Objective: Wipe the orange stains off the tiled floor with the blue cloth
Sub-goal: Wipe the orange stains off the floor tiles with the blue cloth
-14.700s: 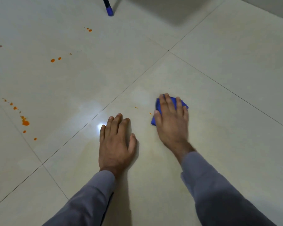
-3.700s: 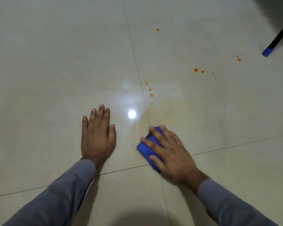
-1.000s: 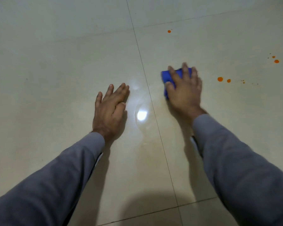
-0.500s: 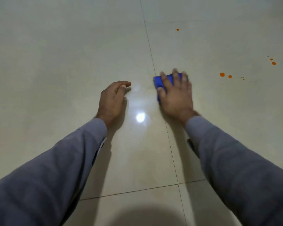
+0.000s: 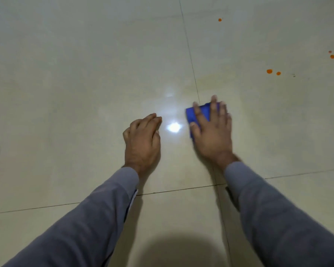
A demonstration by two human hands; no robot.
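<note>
Head view: right hand [image 5: 212, 132], fingers [image 5: 213, 106] spread flat, presses blue cloth [image 5: 198, 114] to floor [image 5: 66, 74] for scrubbing; orange stains [image 5: 269, 71] lie beyond cloth. Left hand [image 5: 142, 139], fingers seemingly loosely curled, braces beside cloth.

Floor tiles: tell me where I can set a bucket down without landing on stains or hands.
Free: the whole tile left of the vertical grout line, beyond the left hand; also the near tile right of the right sleeve. Crowded: the middle, where the right hand presses the blue cloth, and the far right with orange stains.
</note>
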